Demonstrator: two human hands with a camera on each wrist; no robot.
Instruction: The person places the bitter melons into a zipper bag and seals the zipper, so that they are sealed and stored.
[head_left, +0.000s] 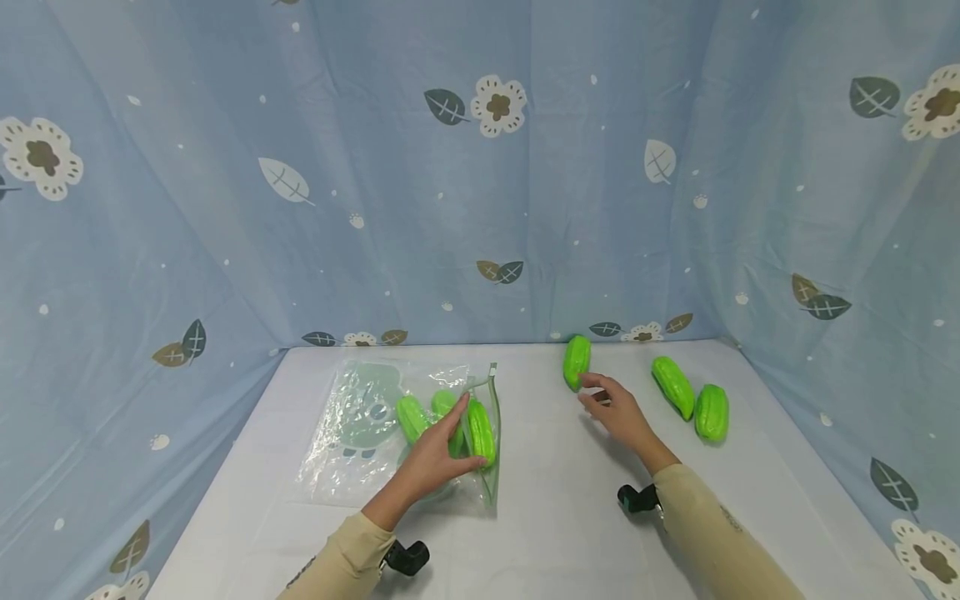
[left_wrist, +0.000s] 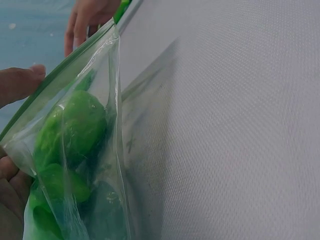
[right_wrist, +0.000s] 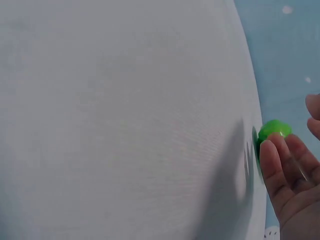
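My left hand (head_left: 435, 462) holds the mouth of a clear zip bag (head_left: 352, 475) with a green seal strip, thumb and fingers spread along it. Inside the bag are several bright green ridged gourds (head_left: 412, 419), one of them near the mouth between thumb and fingers. In the left wrist view the bag's lip stands raised off the table, and plastic partly blurs the gourds (left_wrist: 80, 125). My right hand (head_left: 618, 412) hovers with parted fingers beside the near end of a loose green gourd (head_left: 577, 361); nothing is visible in its grasp. The right wrist view shows that gourd (right_wrist: 274, 128) partly behind the fingertips.
Two more gourds lie to the right, one slanted (head_left: 672, 387) and one upright in view (head_left: 712, 413). A white table (head_left: 555, 517) carries everything. Blue patterned cloth (head_left: 405, 208) hangs along its back and sides.
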